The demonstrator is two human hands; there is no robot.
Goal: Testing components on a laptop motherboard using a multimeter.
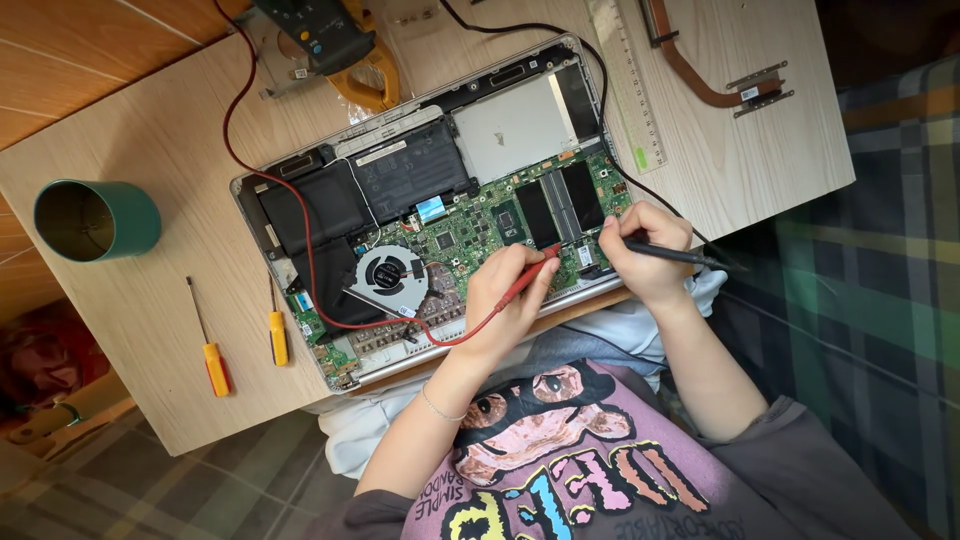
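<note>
An opened laptop (300,330) lies bottom-up on a wooden table, showing its green motherboard (470,230), round fan (390,275) and black battery (385,180). My left hand (500,300) pinches a red test probe (533,272) whose tip touches the board near the memory slots. My right hand (645,250) grips a black test probe (685,256) at the board's right edge. A red lead (305,230) runs over the battery and fan up to a dark meter with a yellow clamp (335,45) at the table's far edge.
A green cup (95,220) lies on its side at the left. Two yellow-handled screwdrivers (215,365) (278,335) rest left of the laptop. A clear ruler (628,85) and a copper heat pipe (710,75) lie at the far right. Checked fabric surrounds the table.
</note>
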